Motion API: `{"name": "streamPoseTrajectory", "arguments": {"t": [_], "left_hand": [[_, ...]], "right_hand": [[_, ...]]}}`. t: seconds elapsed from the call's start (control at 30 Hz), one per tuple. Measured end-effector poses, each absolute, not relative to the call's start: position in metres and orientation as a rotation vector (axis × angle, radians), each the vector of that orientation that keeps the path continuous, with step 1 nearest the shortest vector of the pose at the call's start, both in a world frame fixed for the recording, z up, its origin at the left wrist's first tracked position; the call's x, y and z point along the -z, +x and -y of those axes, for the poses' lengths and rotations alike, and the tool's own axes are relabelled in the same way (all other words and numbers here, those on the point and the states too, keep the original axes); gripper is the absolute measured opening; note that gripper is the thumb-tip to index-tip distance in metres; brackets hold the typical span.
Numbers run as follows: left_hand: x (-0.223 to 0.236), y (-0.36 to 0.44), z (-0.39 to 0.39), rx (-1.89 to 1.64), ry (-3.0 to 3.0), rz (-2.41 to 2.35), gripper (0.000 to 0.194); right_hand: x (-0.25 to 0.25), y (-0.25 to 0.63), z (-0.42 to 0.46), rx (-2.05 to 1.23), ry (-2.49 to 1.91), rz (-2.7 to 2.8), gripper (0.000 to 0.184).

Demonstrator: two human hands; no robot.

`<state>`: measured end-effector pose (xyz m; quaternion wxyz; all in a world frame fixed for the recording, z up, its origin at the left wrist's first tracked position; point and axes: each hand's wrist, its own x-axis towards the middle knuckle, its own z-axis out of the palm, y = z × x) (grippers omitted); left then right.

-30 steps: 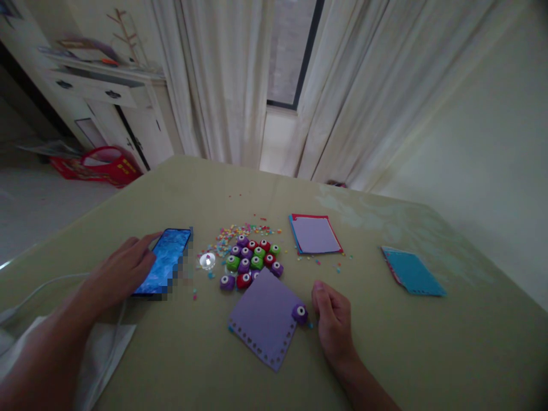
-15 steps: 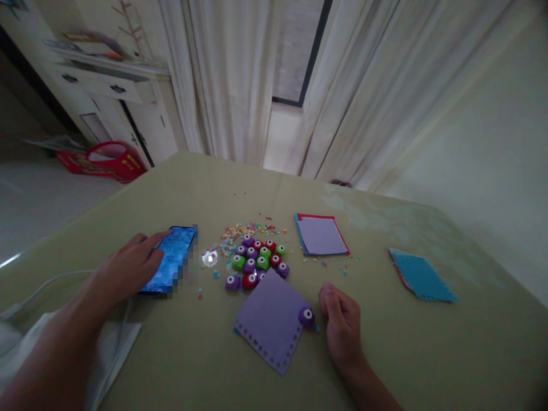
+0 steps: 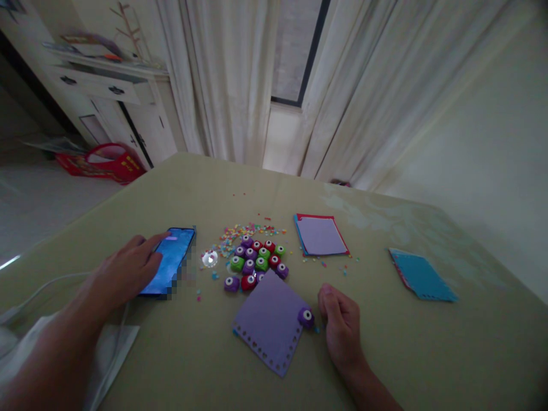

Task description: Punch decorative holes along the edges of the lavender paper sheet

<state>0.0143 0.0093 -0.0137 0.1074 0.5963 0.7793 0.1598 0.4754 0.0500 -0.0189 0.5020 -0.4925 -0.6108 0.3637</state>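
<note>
My left hand (image 3: 128,271) lies on a lit phone (image 3: 171,262) at the table's left, with one finger stretched onto the screen. My right hand (image 3: 340,325) rests on the table with its fingers curled, holding nothing. Just left of it a small purple paper punch (image 3: 306,317) sits on the corner of a lilac foam sheet (image 3: 268,319) with a row of punched holes along its near edge. Behind the sheet stands a cluster of several purple, green and red punches (image 3: 256,262).
Coloured paper bits (image 3: 240,231) lie scattered behind the punches. A stack of sheets with lilac on top (image 3: 321,235) lies further back, and a blue stack (image 3: 422,275) to the right. A white cable (image 3: 47,282) and white cloth (image 3: 107,348) are at left. The table (image 3: 428,354) is olive green.
The phone's screen shows a slightly different picture now. Both hands stay where they were; the view shifted a little to the left at first.
</note>
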Motion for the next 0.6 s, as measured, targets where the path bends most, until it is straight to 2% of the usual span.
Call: {"name": "streamPoseTrajectory", "arguments": {"t": [0.17, 0.37, 0.6], "left_hand": [[0.0105, 0.0201, -0.0088, -0.509, 1.807, -2.394, 0.053], [0.0098, 0.0230, -0.0066, -0.538, 1.775, -2.395, 0.059], [0.0085, 0.0204, -0.0028, -0.565, 1.781, -2.356, 0.053]], "right_hand": [[0.0194, 0.4758, -0.0498, -0.883, -1.185, 1.479, 0.060], [0.0197, 0.4757, -0.0495, -0.881, -1.195, 1.472, 0.060], [0.0211, 0.4748, -0.0498, -0.881, -1.179, 1.476, 0.059]]}}
